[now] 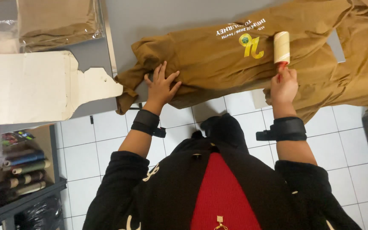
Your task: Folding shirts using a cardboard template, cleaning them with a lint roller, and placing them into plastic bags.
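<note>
1. One view only, from the head camera looking down: two hands work over one brown shirt point(235, 64) spread across the grey bench point(150, 17) in the upper middle of the frame, its hem hanging off the near edge toward the white tiled floor point(103, 145).
2. Left hand point(160, 87), centre left, lies flat with its fingers point(163, 71) spread, released, pressing the cloth down near the sleeve end.
3. Right hand point(283, 87), centre right, has its fingers clenched round the red handle of one lint roller point(281, 47), whose pale roll rests on the shirt just beside the yellow printed emblem.
4. Handling, by my judgement: the shirt looks soft, light and floppy, prone to bunching and sliding, so pinning it flat with a palm suits it; the roller looks light and stiff, best held by its handle.
5. Counted around them: one torn cardboard sheet point(30, 87) at left, one bagged brown garment point(58, 21) upper left, two black wrist straps, and several rolls on a shelf point(22, 170) lower left.
</note>
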